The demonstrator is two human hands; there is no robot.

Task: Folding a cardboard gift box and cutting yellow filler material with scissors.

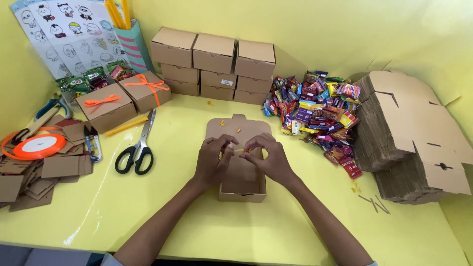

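Both hands meet above the open cardboard box (242, 184): the left hand (213, 160) and right hand (268, 158) pinch a small orange strip (239, 150) between their fingertips; scissors (137, 146) lie left of them.

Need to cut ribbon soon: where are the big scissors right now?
Head view: the black-handled scissors lie on the yellow table, left of the open box, beside the small snips.

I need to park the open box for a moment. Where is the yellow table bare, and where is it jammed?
Bare: the near strip of the table in front of the open box, beside both forearms, and the patch between the scissors and the left hand. Crowded: the candy heap and flat carton stack on the right, and the ribbon spool and card scraps on the left.
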